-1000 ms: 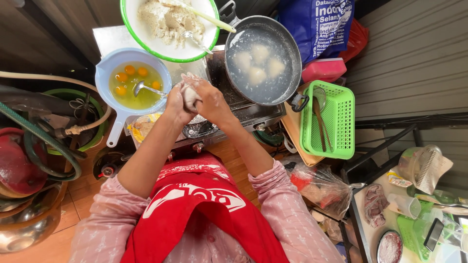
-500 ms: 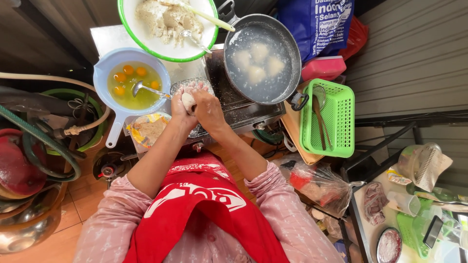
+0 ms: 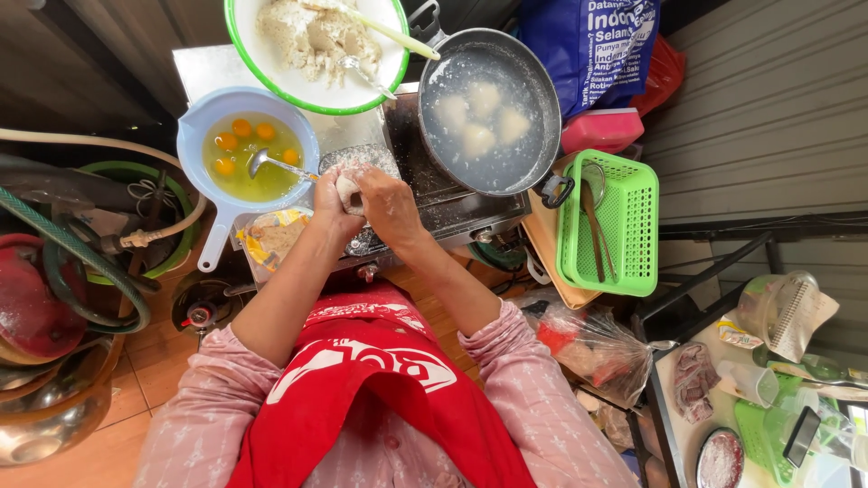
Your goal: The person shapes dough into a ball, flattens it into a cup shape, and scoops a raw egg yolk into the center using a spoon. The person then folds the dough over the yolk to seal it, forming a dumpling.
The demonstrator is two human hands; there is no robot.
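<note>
Both hands cupped around a dough ball (image 3: 348, 188): left hand (image 3: 327, 206) and right hand (image 3: 387, 203) closed on it from either side, probably shaping it. Held just over a floured dish (image 3: 358, 159) so crumbs land there. Forearms angled inward, wrists bent. Egg bowl (image 3: 242, 145) left, pan of boiling dumplings (image 3: 488, 108) right.

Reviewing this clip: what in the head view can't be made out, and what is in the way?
- Dough lump: mostly covered by the left hand and right hand cupped around it, so its shape is unclear.
- Plate under the hands: only its floury rim shows.
- White bowl of flour: its far side is cut off by the top edge.
- Green basket: the utensils inside are too small to tell apart.
</note>
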